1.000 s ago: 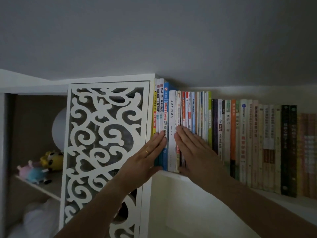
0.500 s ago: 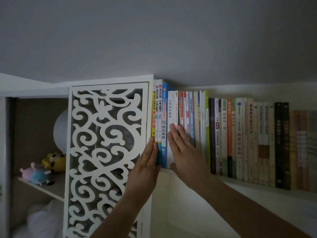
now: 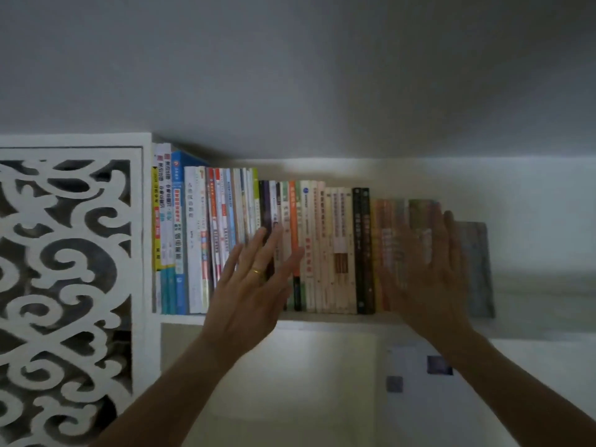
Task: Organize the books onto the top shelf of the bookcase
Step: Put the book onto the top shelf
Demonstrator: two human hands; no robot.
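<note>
Row of books [image 3: 322, 253] stands upright, spines outward, on the top shelf [image 3: 338, 318] of the bookcase, packed from the white fretwork panel [image 3: 64, 285] at left to a grey volume [image 3: 477, 269] at the right end of the row. Tallest spines, yellow and blue, sit at far left; pale and orange spines in the middle; two black spines right of centre; blurred orange-red spines beyond those. Left hand [image 3: 254, 285], a gold ring on one finger, has fingers straight and spread wide in front of the mid-left spines, gripping nothing; contact with the spines cannot be judged. Right hand [image 3: 429, 272] is motion-blurred, fingers straight and close together, flat against the right-hand spines, holding nothing. Half a second ago both hands were together at the far-left books beside the panel; now they are well apart, left hand shifted right, right hand near the row's right end, and the view has panned right. Shelf board is white. Grey ceiling above, pale wall below the shelf with small dark squares [image 3: 438, 365]. Lighting dim.
</note>
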